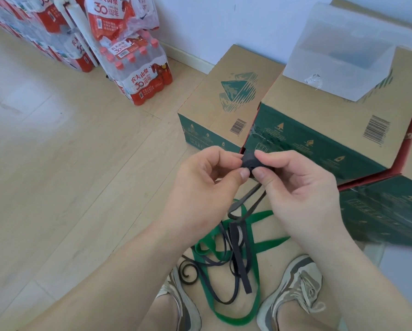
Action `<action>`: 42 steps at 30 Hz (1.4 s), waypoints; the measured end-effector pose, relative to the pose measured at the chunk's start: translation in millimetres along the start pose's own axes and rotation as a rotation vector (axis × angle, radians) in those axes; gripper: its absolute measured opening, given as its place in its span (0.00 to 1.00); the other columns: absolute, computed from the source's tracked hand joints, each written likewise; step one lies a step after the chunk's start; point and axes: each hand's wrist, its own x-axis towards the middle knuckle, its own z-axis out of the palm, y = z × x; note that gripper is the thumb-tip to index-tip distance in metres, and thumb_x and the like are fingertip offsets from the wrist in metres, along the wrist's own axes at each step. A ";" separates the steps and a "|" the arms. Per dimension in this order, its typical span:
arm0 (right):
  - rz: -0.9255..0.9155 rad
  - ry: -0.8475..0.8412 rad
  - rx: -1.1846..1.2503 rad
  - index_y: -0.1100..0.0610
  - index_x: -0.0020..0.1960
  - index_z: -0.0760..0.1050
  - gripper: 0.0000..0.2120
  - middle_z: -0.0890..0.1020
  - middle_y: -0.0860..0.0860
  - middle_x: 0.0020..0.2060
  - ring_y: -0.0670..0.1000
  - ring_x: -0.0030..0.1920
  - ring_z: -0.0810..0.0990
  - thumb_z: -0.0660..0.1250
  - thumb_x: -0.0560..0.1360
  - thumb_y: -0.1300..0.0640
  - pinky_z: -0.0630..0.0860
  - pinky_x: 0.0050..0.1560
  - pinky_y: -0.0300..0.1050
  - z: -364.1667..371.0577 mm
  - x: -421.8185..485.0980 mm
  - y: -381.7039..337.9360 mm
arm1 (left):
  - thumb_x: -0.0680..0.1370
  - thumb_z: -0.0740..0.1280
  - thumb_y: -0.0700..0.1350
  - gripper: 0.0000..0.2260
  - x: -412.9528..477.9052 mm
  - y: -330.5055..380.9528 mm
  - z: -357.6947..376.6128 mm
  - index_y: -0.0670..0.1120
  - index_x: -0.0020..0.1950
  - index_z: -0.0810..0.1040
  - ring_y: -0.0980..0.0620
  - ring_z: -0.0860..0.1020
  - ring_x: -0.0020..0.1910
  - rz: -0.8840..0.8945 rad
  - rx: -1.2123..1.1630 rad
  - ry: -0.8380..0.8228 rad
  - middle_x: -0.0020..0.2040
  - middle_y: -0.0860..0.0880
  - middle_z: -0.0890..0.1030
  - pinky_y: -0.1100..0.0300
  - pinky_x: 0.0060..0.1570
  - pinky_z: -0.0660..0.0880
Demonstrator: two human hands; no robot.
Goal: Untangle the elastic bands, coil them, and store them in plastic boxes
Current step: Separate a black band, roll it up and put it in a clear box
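Observation:
A dark grey elastic band (249,161) is partly rolled into a small coil at mid-frame. My left hand (207,180) pinches the coil from the left with thumb and fingers. My right hand (293,185) pinches it from the right. The band's loose length (238,247) hangs down to the floor, lying tangled over a green elastic band (252,254) between my shoes. A translucent plastic box (343,63) stands open on the cardboard carton (319,111) at the right, with something dark inside it.
Another cardboard carton (219,103) stands left of the first, a lower one (386,218) at the right. Shrink-wrapped packs of water bottles (138,75) are stacked against the wall at the back left. Wooden floor (68,163) spreads to the left. A black metal scroll (188,271) sits by my left shoe.

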 end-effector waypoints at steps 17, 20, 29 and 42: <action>-0.095 -0.031 -0.113 0.48 0.53 0.76 0.15 0.86 0.43 0.50 0.46 0.55 0.86 0.70 0.79 0.68 0.80 0.57 0.37 -5.1 -2.6 2.5 | 0.77 0.73 0.34 0.14 0.6 9.2 -2.8 0.53 0.52 0.84 0.55 0.84 0.44 0.167 0.251 -0.060 0.45 0.53 0.85 0.67 0.45 0.80; -0.143 0.006 -0.018 0.46 0.55 0.78 0.15 0.86 0.44 0.53 0.50 0.57 0.86 0.72 0.78 0.65 0.80 0.60 0.42 -3.5 -0.5 1.1 | 0.78 0.72 0.33 0.12 2.8 10.8 -2.3 0.51 0.50 0.82 0.53 0.84 0.44 0.113 0.036 -0.024 0.44 0.48 0.86 0.63 0.48 0.81; -0.338 0.026 -0.148 0.50 0.63 0.77 0.14 0.83 0.47 0.55 0.54 0.57 0.84 0.71 0.80 0.63 0.81 0.59 0.53 -0.5 -4.2 8.3 | 0.81 0.66 0.30 0.08 -0.4 11.9 5.4 0.41 0.54 0.78 0.50 0.86 0.48 -0.034 -0.324 -0.050 0.49 0.45 0.86 0.51 0.58 0.83; -0.438 -0.047 -0.485 0.64 0.55 0.80 0.12 0.81 0.53 0.50 0.53 0.53 0.81 0.68 0.75 0.76 0.78 0.59 0.43 -3.8 -7.4 10.7 | 0.76 0.74 0.36 0.08 2.2 3.2 -4.6 0.47 0.52 0.81 0.57 0.84 0.47 0.303 0.490 -0.056 0.46 0.55 0.86 0.54 0.48 0.83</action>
